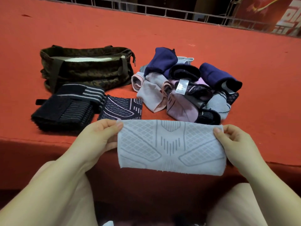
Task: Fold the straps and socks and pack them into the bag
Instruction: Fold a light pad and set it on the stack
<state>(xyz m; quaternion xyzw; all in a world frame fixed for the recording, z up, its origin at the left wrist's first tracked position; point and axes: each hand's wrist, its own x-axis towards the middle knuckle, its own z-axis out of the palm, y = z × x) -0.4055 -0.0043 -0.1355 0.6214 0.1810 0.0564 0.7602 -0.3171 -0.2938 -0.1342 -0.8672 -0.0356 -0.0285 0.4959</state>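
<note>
Head camera view: the left hand (99, 136) and right hand (234, 142) pinch the two ends of a pale grey patterned sleeve (171, 147), stretched flat above the edge of the red surface (260, 79). Beyond lie folded black straps (65, 108), a folded dark patterned sleeve (121, 110) and a heap of socks (187, 88). Farthest back stands the camouflage bag (86, 67), seemingly unzipped.
</note>
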